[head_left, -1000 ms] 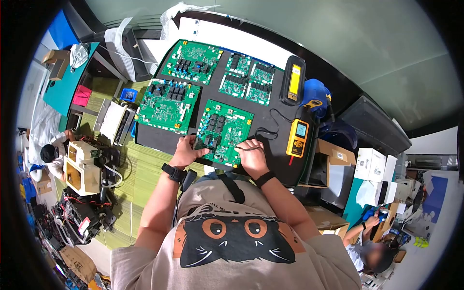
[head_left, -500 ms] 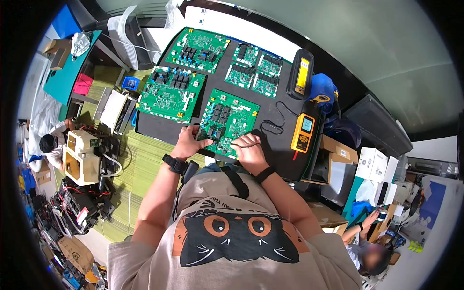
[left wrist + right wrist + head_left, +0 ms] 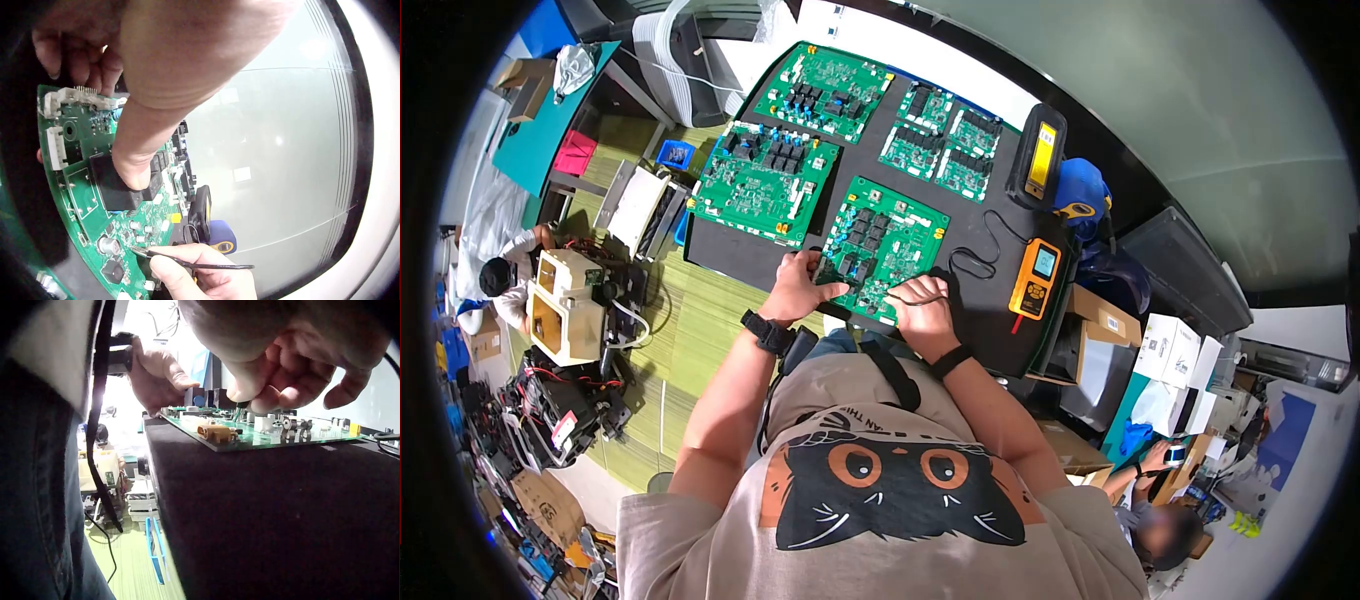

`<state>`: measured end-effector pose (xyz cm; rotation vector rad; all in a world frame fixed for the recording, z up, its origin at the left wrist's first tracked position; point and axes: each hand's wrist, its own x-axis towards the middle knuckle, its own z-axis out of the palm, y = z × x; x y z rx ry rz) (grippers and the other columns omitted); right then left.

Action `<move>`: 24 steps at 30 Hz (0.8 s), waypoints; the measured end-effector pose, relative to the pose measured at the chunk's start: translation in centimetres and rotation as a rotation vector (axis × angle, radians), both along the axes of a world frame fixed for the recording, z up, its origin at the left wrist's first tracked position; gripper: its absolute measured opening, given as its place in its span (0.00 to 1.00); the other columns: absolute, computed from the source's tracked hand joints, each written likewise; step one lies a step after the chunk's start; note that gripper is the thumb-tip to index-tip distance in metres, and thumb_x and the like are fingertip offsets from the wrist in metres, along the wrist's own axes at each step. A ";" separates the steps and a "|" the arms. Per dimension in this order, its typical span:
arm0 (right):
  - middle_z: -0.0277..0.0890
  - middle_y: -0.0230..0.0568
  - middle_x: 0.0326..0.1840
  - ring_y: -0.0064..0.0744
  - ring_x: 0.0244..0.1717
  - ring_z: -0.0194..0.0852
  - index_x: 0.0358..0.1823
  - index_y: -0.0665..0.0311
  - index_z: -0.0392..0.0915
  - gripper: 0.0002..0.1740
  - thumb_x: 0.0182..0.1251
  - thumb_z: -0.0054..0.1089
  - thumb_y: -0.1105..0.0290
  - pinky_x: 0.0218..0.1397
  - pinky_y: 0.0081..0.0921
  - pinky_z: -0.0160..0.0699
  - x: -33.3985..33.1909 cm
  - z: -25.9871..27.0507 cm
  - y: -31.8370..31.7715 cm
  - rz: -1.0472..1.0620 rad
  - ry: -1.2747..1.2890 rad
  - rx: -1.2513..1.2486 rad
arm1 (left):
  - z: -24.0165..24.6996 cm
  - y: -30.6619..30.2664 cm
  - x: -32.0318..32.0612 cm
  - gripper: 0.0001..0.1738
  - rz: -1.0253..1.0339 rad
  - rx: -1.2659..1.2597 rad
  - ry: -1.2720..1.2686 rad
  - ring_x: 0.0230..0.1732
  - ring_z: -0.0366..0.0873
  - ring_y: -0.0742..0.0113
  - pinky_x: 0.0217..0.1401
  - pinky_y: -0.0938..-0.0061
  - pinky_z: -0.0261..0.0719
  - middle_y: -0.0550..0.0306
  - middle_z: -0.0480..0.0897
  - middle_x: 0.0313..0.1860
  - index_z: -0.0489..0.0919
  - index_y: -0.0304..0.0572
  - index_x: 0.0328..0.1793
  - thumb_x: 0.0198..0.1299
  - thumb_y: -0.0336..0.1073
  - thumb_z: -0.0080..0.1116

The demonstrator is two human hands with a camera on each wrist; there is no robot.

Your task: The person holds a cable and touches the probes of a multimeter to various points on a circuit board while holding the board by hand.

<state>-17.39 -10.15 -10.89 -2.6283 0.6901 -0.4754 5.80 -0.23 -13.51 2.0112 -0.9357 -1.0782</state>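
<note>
My left hand grips the near left edge of a green circuit board. Its thumb presses on a large black component on the board's face, with the other fingers at the edge. Between thumb and fingers, my right hand pinches a slim black tool with a silver tip. That tip meets the board among small capacitors in the left wrist view. Low over the board's near edge, the right hand partly hides the tip in the right wrist view.
Two large circuit boards and several small ones lie farther off on the black mat. A yellow meter with a thin black cable, a black case and a blue object are on the right.
The head view has shifted, so the table sits a little higher and to the right. Both hands keep their places on the board.
</note>
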 end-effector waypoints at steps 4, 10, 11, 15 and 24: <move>0.77 0.29 0.36 0.36 0.43 0.73 0.32 0.52 0.80 0.04 0.56 0.58 0.69 0.49 0.38 0.65 0.0 -0.2 -0.1 0.021 0.017 -0.023 | 0.3 -0.1 -0.1 0.47 -0.008 0.010 -0.030 0.52 0.76 0.52 0.56 0.65 0.79 0.41 0.72 0.54 0.73 0.32 0.62 0.38 0.49 0.83; 0.74 0.32 0.33 0.38 0.41 0.72 0.31 0.53 0.77 0.02 0.56 0.59 0.70 0.47 0.38 0.65 0.6 0.2 0.3 -0.060 0.005 0.027 | 1.2 -0.2 -0.2 0.47 0.002 0.028 -0.016 0.53 0.75 0.52 0.57 0.65 0.78 0.41 0.72 0.54 0.73 0.32 0.61 0.37 0.49 0.83; 0.72 0.33 0.31 0.38 0.40 0.71 0.30 0.54 0.75 0.03 0.55 0.59 0.71 0.47 0.38 0.64 0.7 0.1 0.4 -0.055 -0.006 0.006 | 1.2 -0.2 -0.3 0.46 -0.004 0.031 -0.040 0.53 0.75 0.52 0.57 0.65 0.78 0.41 0.72 0.54 0.73 0.32 0.61 0.37 0.49 0.83; 0.68 0.35 0.30 0.39 0.40 0.69 0.30 0.55 0.73 0.04 0.53 0.57 0.72 0.48 0.38 0.64 1.0 0.1 0.6 -0.056 -0.017 -0.026 | 0.9 -0.2 -0.1 0.46 -0.001 0.026 -0.015 0.53 0.75 0.51 0.57 0.65 0.78 0.41 0.73 0.53 0.74 0.32 0.61 0.38 0.49 0.83; 0.70 0.34 0.32 0.39 0.41 0.70 0.32 0.55 0.74 0.04 0.56 0.60 0.69 0.48 0.38 0.65 1.2 -0.2 0.9 -0.071 0.040 -0.105 | 1.2 -0.3 -0.2 0.47 0.004 0.022 -0.015 0.54 0.75 0.52 0.57 0.65 0.78 0.42 0.72 0.55 0.73 0.32 0.63 0.38 0.48 0.83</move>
